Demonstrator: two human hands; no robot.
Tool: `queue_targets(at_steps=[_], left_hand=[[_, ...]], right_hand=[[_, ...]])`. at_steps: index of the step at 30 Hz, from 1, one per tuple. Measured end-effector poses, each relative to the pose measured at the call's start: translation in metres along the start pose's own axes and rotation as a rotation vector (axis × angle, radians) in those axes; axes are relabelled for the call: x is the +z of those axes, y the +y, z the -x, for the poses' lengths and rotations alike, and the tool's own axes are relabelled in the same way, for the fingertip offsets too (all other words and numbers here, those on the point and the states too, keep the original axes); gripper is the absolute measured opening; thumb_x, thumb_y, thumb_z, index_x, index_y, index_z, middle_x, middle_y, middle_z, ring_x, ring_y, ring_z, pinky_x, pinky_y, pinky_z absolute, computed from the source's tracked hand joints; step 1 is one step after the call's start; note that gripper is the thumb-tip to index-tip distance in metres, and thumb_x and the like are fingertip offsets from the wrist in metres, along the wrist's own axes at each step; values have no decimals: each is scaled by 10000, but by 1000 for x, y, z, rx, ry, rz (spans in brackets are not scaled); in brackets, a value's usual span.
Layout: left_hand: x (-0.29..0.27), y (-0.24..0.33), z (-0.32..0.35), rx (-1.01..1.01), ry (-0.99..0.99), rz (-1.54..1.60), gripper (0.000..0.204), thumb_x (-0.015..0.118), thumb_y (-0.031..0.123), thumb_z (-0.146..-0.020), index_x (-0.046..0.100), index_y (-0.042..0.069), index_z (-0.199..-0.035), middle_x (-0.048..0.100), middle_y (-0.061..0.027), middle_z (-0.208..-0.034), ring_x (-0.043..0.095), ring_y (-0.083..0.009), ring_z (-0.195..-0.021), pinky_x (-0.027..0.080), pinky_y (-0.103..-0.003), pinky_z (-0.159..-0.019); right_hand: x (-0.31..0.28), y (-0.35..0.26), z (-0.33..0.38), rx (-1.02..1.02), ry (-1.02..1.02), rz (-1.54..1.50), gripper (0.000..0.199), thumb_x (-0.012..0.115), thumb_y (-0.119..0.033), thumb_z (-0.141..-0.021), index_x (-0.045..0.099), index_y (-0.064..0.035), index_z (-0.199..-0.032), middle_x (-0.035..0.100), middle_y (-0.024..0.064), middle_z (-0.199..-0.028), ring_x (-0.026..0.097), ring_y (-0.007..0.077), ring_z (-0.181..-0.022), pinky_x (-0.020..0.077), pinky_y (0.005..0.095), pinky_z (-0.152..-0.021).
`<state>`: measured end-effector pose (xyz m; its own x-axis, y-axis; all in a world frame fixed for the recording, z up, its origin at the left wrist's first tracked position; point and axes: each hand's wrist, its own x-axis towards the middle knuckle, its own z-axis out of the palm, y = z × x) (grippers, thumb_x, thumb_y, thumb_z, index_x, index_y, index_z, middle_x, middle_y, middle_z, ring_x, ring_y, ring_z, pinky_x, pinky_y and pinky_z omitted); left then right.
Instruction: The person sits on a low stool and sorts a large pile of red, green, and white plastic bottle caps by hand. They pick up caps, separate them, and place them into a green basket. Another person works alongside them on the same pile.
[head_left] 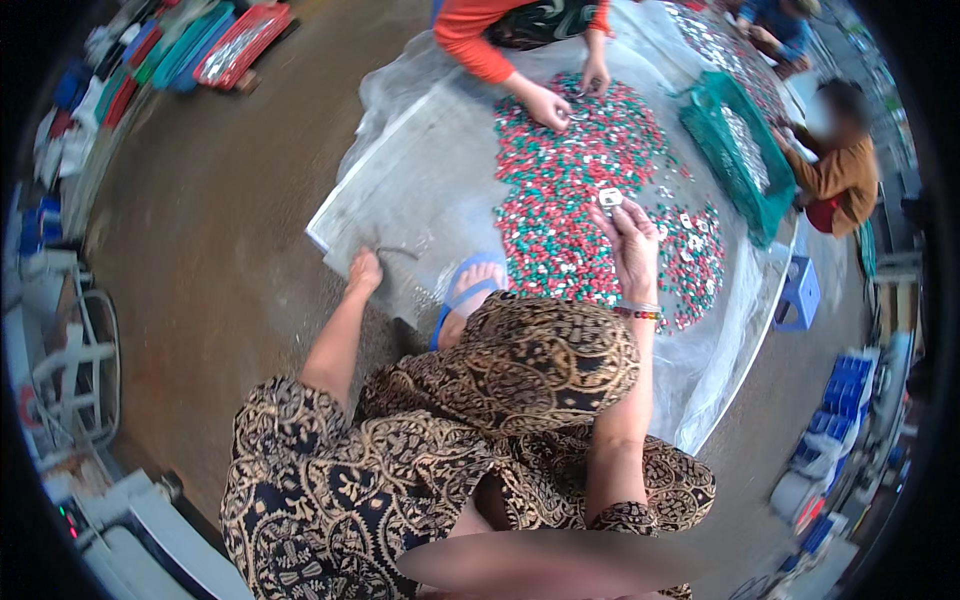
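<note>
My right hand (pixel 634 240) is raised over the pile, its fingers pinching a small flat silvery-white piece (pixel 610 199) with a dark spot or hole in it. Below and beyond it spreads a wide layer of small red, green and white pieces (pixel 560 215) on a pale sheet (pixel 400 165). My left hand (pixel 366 272) is low by the sheet's near left corner, fingers curled. A thin dark curved strip (pixel 400 250) runs out beside its fingertips; whether the hand grips it is unclear. My foot in a blue flip-flop (pixel 468 285) rests at the sheet's edge.
Across the pile, a person in orange sleeves (pixel 475 45) handles pieces. To the right stands a green basket (pixel 740 160) of silvery pieces, beside a person in brown (pixel 845 180). A blue stool (pixel 797 295) is at the right; stacked trays (pixel 240 45) lie far left.
</note>
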<state>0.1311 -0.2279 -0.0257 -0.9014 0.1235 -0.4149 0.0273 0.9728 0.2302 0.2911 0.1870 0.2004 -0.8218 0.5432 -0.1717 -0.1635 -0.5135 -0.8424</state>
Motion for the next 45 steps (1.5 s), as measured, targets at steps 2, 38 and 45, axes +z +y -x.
queue_targets(at_steps=[2,38,45], left_hand=[[-7,-11,11,-131,-112,302,347,471,-18,-813,470,-49,-1159,589,-256,-1024,622,-376,-914,535,-457,-746],[-129,369,169,1400,97,230,212,514,232,-922,533,36,-842,557,-156,-651,570,-373,-630,428,-448,-534],[-125,364,164,1373,243,42,179,551,245,-890,581,69,-887,592,-164,-685,594,-356,-594,454,-462,-501]], right_hand=[[3,-6,0,-46,25,-17,240,479,50,-888,500,110,-1119,603,221,-1050,642,345,-923,577,376,-808],[-68,-27,45,-119,118,-89,290,552,-78,-905,554,104,-1131,652,136,-873,661,183,-689,592,257,-640],[-61,-22,44,-81,192,-44,321,580,-100,-895,549,115,-1131,640,127,-858,645,184,-638,553,237,-544]])
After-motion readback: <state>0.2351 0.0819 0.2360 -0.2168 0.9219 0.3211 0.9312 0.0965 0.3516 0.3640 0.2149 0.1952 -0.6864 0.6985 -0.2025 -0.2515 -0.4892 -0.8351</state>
